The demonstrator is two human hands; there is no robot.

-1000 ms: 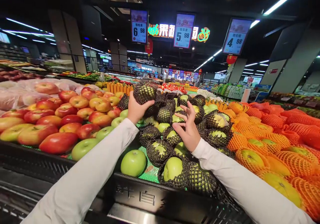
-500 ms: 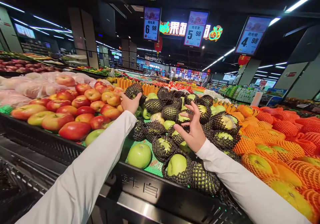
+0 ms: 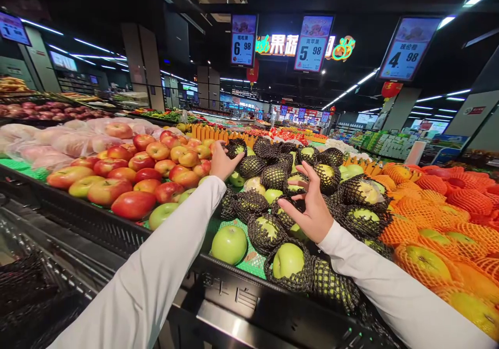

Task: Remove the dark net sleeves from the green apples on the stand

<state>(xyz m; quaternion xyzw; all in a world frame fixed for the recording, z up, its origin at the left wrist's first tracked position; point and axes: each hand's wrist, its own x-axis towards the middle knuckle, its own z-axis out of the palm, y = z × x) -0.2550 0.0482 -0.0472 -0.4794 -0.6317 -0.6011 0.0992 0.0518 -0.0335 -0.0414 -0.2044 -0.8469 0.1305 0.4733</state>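
A black plastic crate edge crosses the lower centre, with a bare strip of green textured mat behind it as narrow room. Right of centre, the right hand is spread wide; nearer centre, the left hand curves around a round green apple in black mesh, grip unclear.

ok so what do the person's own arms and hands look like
Plain white long sleeves, softly creased, reach to both wrists. The left hand and right hand are bare: no gloves, and no rings or watch show.
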